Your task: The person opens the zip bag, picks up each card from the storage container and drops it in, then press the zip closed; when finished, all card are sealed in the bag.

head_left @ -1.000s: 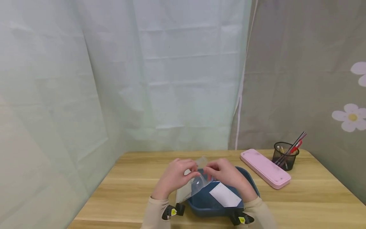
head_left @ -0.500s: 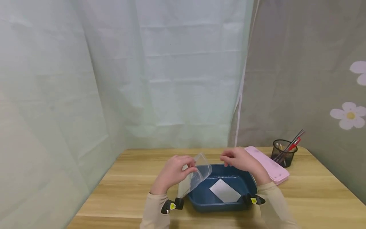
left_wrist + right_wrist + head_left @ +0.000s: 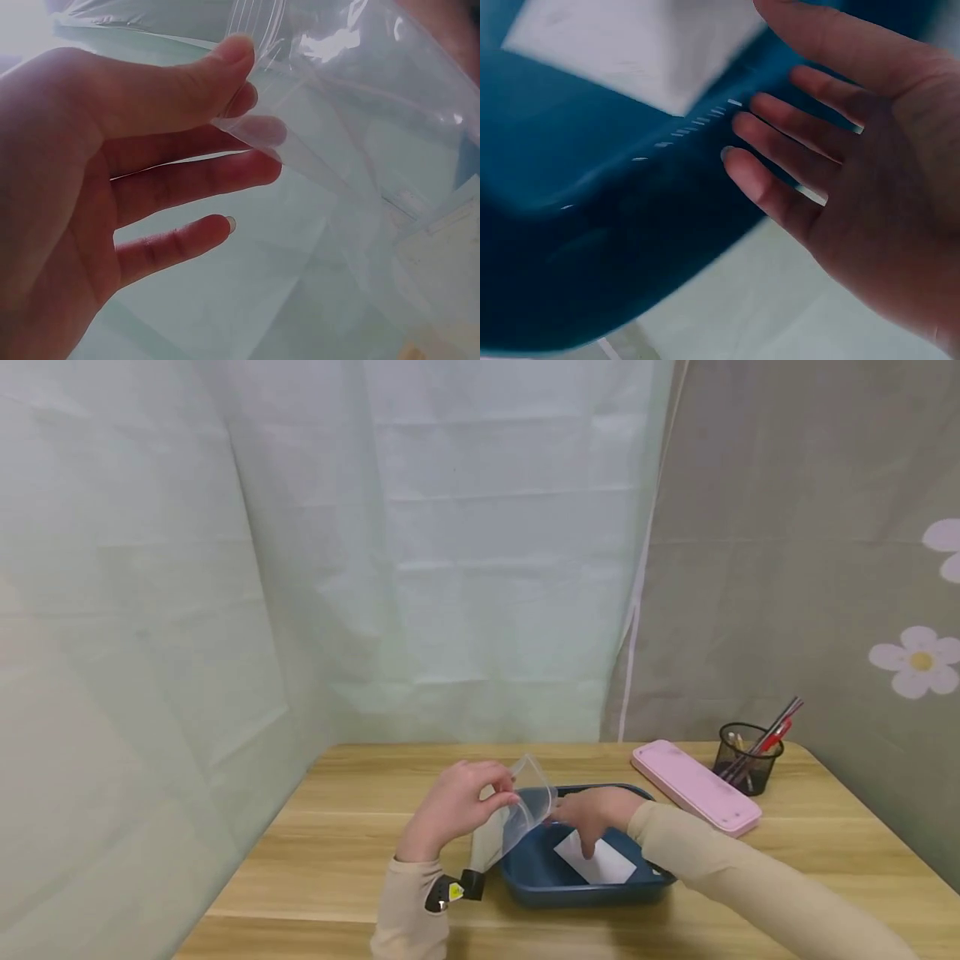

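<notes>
My left hand (image 3: 461,810) pinches the edge of a clear plastic zip bag (image 3: 360,112) between thumb and forefinger; the other fingers are spread below. The bag's mouth gapes over the left side of a dark blue tray (image 3: 577,898). Pale, flat contents (image 3: 442,255) show through the plastic. Inside the tray lies a white rectangular card (image 3: 611,867), partly covered by my right hand (image 3: 600,810) in the head view. That hand reaches over the tray with its fingers extended, holding nothing; the right wrist view shows its fingertips beside the card.
A pink pencil case (image 3: 696,787) lies right of the tray on the wooden table (image 3: 360,827). Behind it stands a black mesh pen holder (image 3: 750,768) with pens and pencils. Pale curtains (image 3: 480,568) hang behind the table.
My right hand has let go of the bag, swung right and then come back down over the tray with fingers extended. The left hand keeps the bag at nearly the same spot.
</notes>
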The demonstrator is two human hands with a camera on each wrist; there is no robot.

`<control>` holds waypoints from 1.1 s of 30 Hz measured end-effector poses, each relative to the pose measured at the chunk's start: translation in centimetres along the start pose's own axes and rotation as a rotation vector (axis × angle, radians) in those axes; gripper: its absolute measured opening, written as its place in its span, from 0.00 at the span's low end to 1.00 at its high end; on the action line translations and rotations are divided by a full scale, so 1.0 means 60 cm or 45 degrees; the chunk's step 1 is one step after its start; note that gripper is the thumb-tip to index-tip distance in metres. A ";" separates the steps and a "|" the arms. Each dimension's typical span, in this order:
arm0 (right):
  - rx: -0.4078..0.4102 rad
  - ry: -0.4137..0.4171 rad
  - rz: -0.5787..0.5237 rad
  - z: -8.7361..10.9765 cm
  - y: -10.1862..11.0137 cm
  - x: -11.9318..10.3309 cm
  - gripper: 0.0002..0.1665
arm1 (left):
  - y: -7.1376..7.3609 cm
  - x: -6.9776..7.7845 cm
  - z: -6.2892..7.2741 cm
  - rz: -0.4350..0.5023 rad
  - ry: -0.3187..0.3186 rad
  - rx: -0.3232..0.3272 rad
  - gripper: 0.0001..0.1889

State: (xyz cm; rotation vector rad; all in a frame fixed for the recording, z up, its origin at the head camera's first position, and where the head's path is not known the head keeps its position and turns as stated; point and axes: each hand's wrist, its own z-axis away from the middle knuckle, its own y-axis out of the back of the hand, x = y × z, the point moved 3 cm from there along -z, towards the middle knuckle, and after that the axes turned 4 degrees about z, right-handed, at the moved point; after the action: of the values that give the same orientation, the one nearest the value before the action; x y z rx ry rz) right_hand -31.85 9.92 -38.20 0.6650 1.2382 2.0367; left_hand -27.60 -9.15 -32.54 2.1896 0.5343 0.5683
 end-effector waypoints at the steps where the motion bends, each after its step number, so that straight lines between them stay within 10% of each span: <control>1: -0.027 -0.022 0.041 -0.003 -0.006 -0.002 0.43 | 0.001 0.001 0.000 0.002 0.009 -0.009 0.07; 11: -0.001 -0.068 0.255 -0.021 -0.031 0.002 0.41 | 0.000 0.000 -0.001 0.005 0.044 -0.031 0.07; 16: 0.086 0.002 0.262 -0.018 -0.018 0.012 0.16 | -0.001 0.001 0.000 0.012 0.062 -0.048 0.06; 23: 0.307 0.208 0.050 0.032 0.036 0.025 0.13 | 0.002 0.001 0.002 0.044 0.091 -0.068 0.06; 33: 0.672 0.102 -0.183 0.094 0.059 0.043 0.13 | 0.010 -0.006 0.009 0.068 0.089 -0.026 0.06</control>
State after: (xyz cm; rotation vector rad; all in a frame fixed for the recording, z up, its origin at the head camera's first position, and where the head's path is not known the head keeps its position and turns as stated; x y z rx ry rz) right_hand -30.53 13.89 -32.40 0.7094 1.8411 1.6355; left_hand -27.49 -10.04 -32.47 2.1765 0.5062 0.6778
